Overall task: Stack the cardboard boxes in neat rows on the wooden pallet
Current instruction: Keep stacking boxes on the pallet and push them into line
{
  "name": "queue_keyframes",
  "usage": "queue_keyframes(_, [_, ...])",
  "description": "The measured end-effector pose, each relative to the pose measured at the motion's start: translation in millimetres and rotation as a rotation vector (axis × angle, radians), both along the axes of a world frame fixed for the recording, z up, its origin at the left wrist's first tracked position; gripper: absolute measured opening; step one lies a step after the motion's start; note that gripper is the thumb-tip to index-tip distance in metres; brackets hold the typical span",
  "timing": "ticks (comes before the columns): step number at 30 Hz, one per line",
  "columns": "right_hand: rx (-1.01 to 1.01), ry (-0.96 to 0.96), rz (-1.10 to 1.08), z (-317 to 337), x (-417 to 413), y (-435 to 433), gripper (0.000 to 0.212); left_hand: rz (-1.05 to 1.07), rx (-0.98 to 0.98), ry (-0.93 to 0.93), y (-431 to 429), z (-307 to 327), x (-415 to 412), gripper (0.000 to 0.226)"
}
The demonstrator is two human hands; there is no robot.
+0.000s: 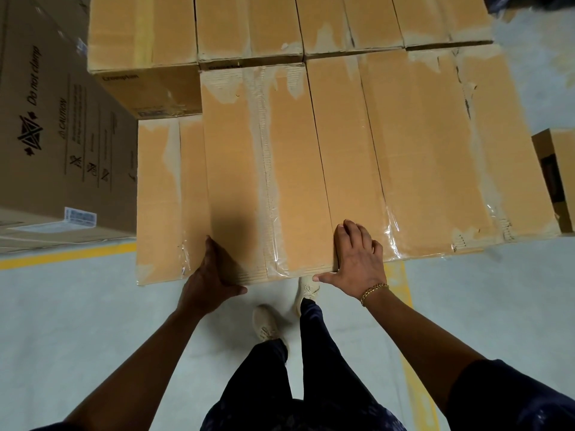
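Dark trousers (311, 368) and pale shoes (264, 321) are filling the bottom of the view, with both bare arms reaching forward over the grey floor (93, 321). The left hand (214, 275) is cupping the near left corner of a long box (264, 169), thumb lying along its near end. The right hand (357, 259) is lying spread and flat, holding nothing, across the seam between that box and the neighbouring box (351, 144).

The long box is sitting on the top layer, its far end butting the back row (249, 26) and its left side overhanging a lower box (158, 194). The wooden pallet is hidden under the stack. A printed carton (62, 119) is standing to the left.

The step looks like squaring this box into its row (it seems nearly home already). Next, the near edges probably want checking for flushness with a light push from the corner, before another box is fetched for the lower gap on the left.
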State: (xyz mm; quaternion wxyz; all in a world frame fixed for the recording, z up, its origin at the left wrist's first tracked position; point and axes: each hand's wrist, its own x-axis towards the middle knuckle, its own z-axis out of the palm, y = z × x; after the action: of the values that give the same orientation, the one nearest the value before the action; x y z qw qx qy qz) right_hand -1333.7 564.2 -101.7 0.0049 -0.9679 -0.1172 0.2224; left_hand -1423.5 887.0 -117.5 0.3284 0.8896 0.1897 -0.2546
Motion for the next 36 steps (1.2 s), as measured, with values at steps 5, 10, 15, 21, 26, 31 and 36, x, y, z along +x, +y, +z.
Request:
queue_keyframes(5, [-0.011,-0.034,-0.018,0,4,2,0.123,0.003,0.004,0.001,1,0,7,0.156])
queue_keyframes(10, [-0.011,-0.033,-0.020,-1,4,2,0.123,0.008,0.001,-0.007,0,-1,7,0.155])
queue_keyframes(15, [0.016,0.045,-0.013,7,2,-2,0.127,0.043,-0.030,0.022,-3,3,5,0.153])
queue_keyframes(21, [0.121,0.128,-0.047,25,-2,-9,0.123,0.003,-0.008,-0.010,-5,25,6,0.142])
queue_keyframes(26, [0.184,0.083,-0.101,48,-13,-17,0.106,-0.060,0.115,-0.067,-8,47,13,0.120])
queue_keyframes(31, [0.255,0.010,-0.200,79,-28,-35,0.096,-0.180,0.130,-0.166,-30,84,20,0.099])
queue_keyframes(36, [0.338,-0.081,-0.332,107,-46,-80,0.089,-0.268,0.076,-0.271,-83,117,38,0.090])
